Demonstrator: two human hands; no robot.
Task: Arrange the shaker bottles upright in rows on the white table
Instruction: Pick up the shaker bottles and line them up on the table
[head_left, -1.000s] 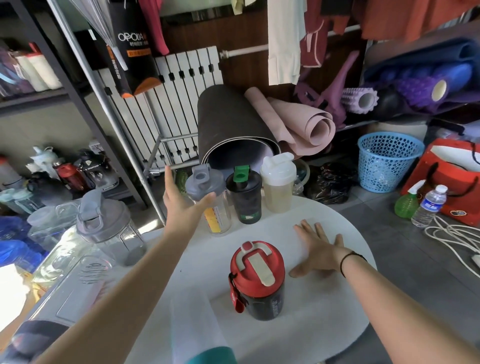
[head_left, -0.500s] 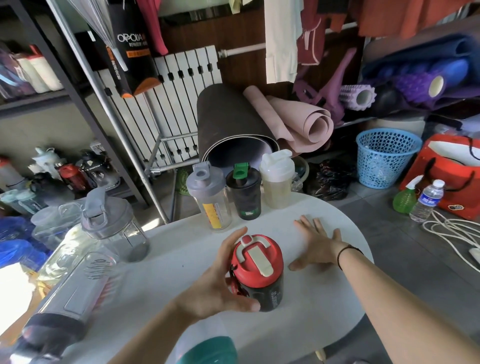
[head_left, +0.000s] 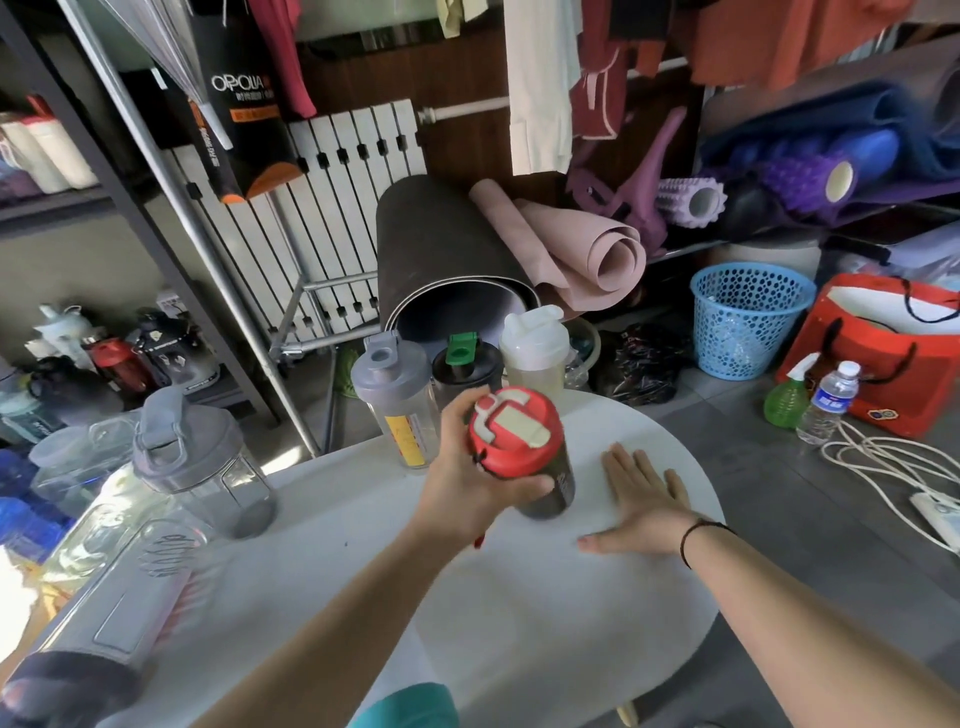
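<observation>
cluttered shelves behind (bag (head_left: 244, 98) reads "opolia"); left hand (head_left: 467, 483) grips red-lidded shaker (head_left: 524, 447).

**Hand and arm positions**

Left hand (head_left: 470, 480): arm extended forward, fingers and thumb wrapped around a red-lidded bottle (head_left: 524, 452), tilted slightly. Right hand (head_left: 641, 506): palm down, fingers spread flat on the bench (head_left: 545, 623), just right of the bottle. A dark band circles the right wrist.

bare forearms, black wristband (head_left: 691, 540) on right
</observation>
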